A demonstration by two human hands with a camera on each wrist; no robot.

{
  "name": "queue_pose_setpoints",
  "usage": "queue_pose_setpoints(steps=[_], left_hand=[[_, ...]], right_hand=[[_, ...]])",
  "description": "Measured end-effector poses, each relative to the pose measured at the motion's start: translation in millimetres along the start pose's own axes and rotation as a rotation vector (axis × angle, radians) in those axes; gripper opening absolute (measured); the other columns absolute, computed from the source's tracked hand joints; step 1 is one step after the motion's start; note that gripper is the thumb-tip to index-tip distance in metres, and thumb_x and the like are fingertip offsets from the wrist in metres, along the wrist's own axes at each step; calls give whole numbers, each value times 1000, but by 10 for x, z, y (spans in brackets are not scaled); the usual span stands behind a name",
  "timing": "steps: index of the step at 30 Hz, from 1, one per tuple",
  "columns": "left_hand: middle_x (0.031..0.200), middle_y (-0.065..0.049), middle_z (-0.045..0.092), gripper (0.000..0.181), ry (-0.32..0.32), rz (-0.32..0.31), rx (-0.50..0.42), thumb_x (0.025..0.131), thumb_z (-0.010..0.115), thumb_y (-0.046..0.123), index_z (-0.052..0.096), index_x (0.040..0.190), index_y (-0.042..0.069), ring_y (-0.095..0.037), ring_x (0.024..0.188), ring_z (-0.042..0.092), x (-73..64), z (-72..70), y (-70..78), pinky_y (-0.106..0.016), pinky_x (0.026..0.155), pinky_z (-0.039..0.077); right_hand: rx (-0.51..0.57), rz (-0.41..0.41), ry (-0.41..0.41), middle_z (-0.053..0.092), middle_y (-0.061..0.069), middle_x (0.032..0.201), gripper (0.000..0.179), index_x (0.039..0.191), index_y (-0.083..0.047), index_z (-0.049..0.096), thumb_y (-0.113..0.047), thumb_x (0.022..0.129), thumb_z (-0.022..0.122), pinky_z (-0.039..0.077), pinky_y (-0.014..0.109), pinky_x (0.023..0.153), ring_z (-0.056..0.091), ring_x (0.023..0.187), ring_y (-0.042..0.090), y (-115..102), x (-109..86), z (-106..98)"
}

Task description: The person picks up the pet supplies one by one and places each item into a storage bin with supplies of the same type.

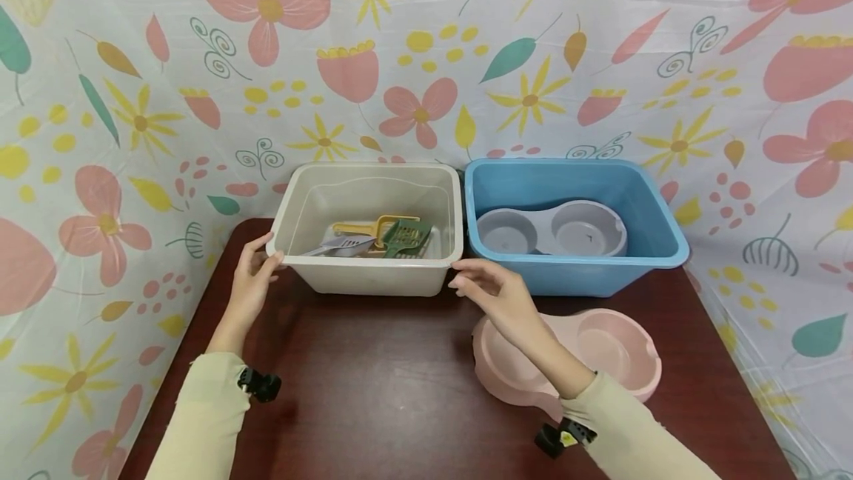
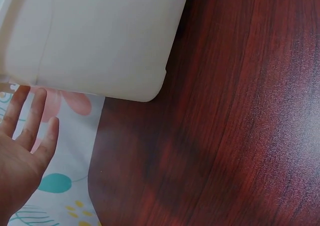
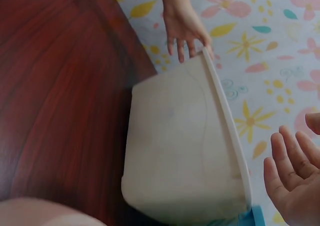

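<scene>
A beige litter box (image 1: pixel 373 278) stands at the back left of the table. In it lie a green slotted litter scoop (image 1: pixel 408 235), a grey litter scoop (image 1: pixel 343 244) and a yellow one (image 1: pixel 355 228). My left hand (image 1: pixel 252 272) touches the box's front left corner, its thumb by the rim; in the left wrist view this hand's fingers (image 2: pixel 34 117) are fairly straight beside the wall. Near the front right corner is my right hand (image 1: pixel 496 295), fingers loosely bent and holding nothing; in the right wrist view it looks apart from the box.
A blue litter box (image 1: pixel 566 276) stands right of the beige one, with a grey double pet bowl (image 1: pixel 543 224) inside. A pink double pet bowl (image 1: pixel 620 350) sits on the dark red table (image 1: pixel 380 391) below my right forearm. Flower-printed cloth (image 1: pixel 413 58) hangs behind.
</scene>
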State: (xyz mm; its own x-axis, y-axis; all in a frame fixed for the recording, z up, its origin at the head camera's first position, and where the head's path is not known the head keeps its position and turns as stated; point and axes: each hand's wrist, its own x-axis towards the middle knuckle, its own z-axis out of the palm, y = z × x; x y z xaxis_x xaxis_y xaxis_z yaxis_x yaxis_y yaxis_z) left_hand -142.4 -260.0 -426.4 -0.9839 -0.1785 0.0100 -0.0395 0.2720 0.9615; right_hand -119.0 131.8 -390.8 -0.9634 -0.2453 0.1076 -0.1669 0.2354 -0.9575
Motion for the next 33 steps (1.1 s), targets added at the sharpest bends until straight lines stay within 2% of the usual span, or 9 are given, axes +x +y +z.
queue_pose_setpoints(steps=[4, 10, 16, 22, 26, 33], left_hand=[[101, 6, 53, 51, 7, -5, -1, 103, 53, 20, 36, 149, 6, 2, 88, 58, -5, 9, 1, -19, 79, 45], [102, 9, 54, 50, 16, -8, -10, 103, 53, 18, 36, 149, 5, 2, 88, 59, -7, 5, -13, -19, 78, 45], [108, 2, 52, 51, -8, -6, 0, 104, 52, 20, 35, 150, 6, -6, 94, 59, 2, 1, -8, -18, 80, 45], [104, 5, 53, 50, -1, 14, 0, 103, 52, 18, 36, 149, 5, 2, 88, 57, 12, 9, -3, -18, 78, 45], [101, 7, 54, 49, 5, 19, -8, 103, 53, 18, 37, 148, 4, 2, 88, 58, 12, 14, -3, -19, 78, 45], [102, 3, 52, 49, 7, 13, 2, 104, 51, 19, 36, 149, 4, -11, 95, 60, -12, 14, 6, -19, 79, 45]], right_hand=[[-12, 17, 13, 71, 9, 101, 32, 125, -4, 65, -19, 97, 66, 53, 28, 84, 68, 91, 16, 51, -43, -138], [10, 44, 36, 71, 14, 102, 33, 127, -3, 64, -20, 99, 63, 54, 28, 79, 67, 91, 16, 130, -77, -296], [18, 37, 68, 71, 16, 100, 33, 126, 1, 63, -18, 99, 62, 54, 26, 77, 68, 89, 16, 167, -115, -438], [-21, 25, 111, 70, 18, 100, 33, 127, 0, 63, -20, 100, 61, 55, 25, 76, 68, 88, 15, 214, -189, -609], [-57, 29, 130, 70, 18, 102, 35, 128, -2, 62, -23, 101, 60, 55, 25, 76, 68, 88, 15, 255, -240, -717], [-111, 32, 154, 72, 12, 100, 36, 130, -1, 62, -23, 101, 60, 54, 22, 75, 67, 88, 14, 263, -300, -861]])
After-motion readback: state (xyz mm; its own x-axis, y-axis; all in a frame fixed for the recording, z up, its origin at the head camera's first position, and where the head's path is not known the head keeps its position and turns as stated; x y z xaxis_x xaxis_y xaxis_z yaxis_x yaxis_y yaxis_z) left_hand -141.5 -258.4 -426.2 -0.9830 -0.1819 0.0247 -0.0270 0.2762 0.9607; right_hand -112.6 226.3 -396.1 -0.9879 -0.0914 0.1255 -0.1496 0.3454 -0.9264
